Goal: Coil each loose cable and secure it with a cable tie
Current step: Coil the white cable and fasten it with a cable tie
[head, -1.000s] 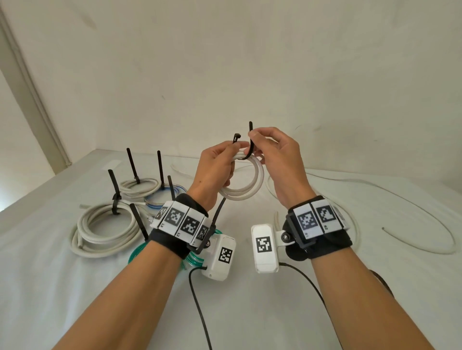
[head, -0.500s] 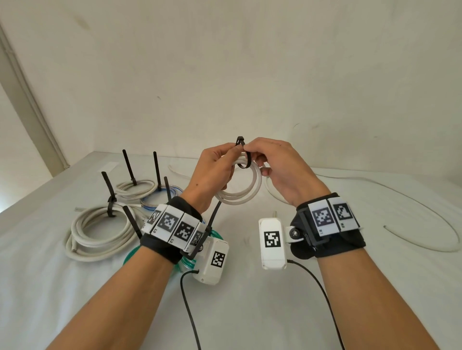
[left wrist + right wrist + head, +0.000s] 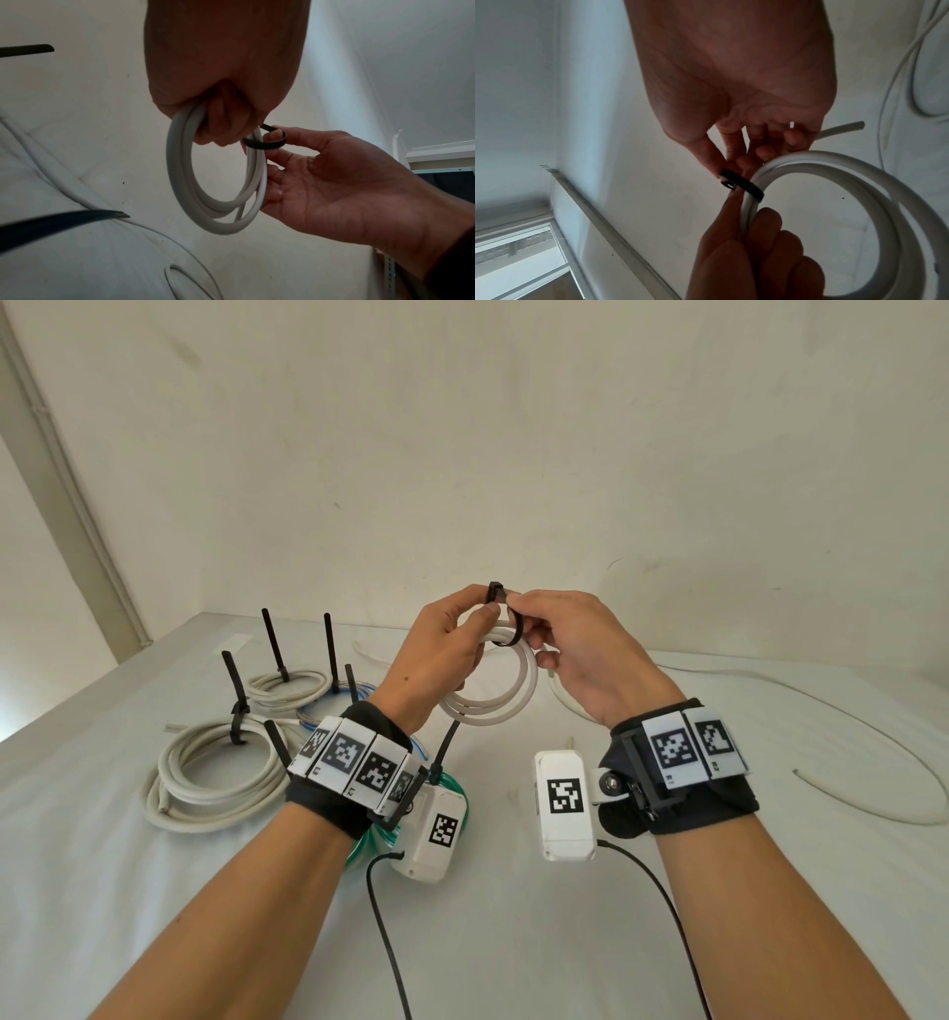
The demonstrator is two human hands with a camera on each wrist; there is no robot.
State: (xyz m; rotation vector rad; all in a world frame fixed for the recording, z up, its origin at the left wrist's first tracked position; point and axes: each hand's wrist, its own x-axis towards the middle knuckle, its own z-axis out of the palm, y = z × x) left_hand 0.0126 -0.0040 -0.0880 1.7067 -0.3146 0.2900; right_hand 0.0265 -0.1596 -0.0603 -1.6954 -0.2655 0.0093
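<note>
Tie (image 3: 506, 618) tail, sticking up 1 s ago, is now thru its head, looped round coil (image 3: 493, 695). L hand (image 3: 441, 654) grips coil midair; R hand (image 3: 570, 649) pinches tie. Needs cinching.

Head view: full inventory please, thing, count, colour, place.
held cable coil: 1, white, in the air between both hands
cable tie: 1, black, looped round the held coil's top
tied coils: several, white, one blue-striped, one green, left on the table, black tie tails up
loose cable: 1, white, sprawled on the right
table: 1, white
wall: 1, off-white, behind
left hand: grips the coil
right hand: pinches the tie
wrist bands and cameras: black bands with markers, white boxes
</note>
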